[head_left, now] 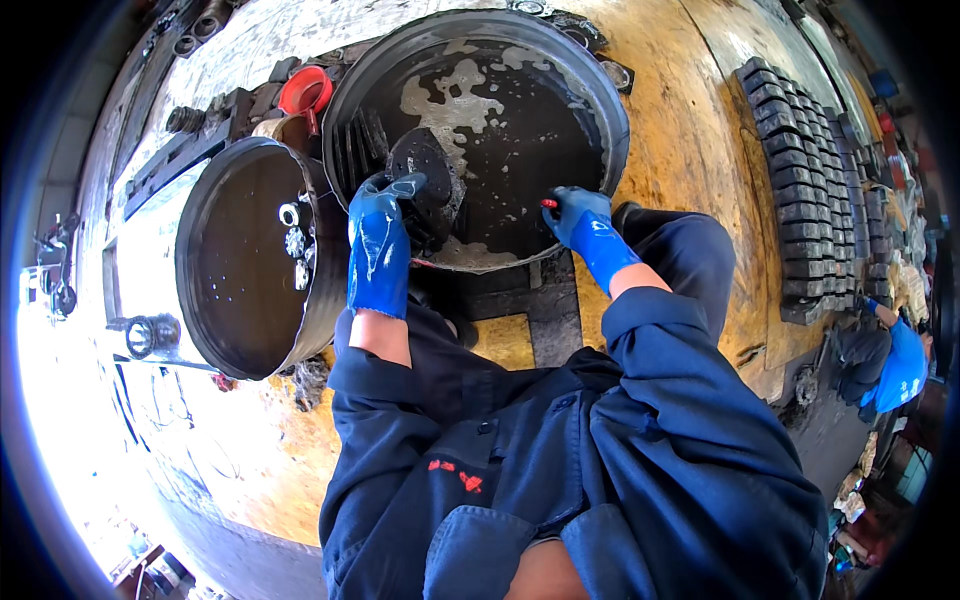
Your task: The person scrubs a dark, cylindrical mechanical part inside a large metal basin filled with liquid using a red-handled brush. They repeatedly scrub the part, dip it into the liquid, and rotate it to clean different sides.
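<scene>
In a blue rubber glove, my left hand grips the near left edge of a dark round metal plate, tilted up inside a large round tub. Dark liquid with patches of grey foam fills much of this tub. More dark, ribbed metal parts lean against its left inner wall beside the plate. At the tub's near right rim, my right hand, also gloved in blue, is closed on a small red object. Most of that object is hidden by the fingers, so its kind does not show.
A second round tub with brownish liquid stands at the left, small metal parts along its right side. Behind it are a red plastic scoop and machine parts. Stacked dark blocks line the right; a person in blue works beyond.
</scene>
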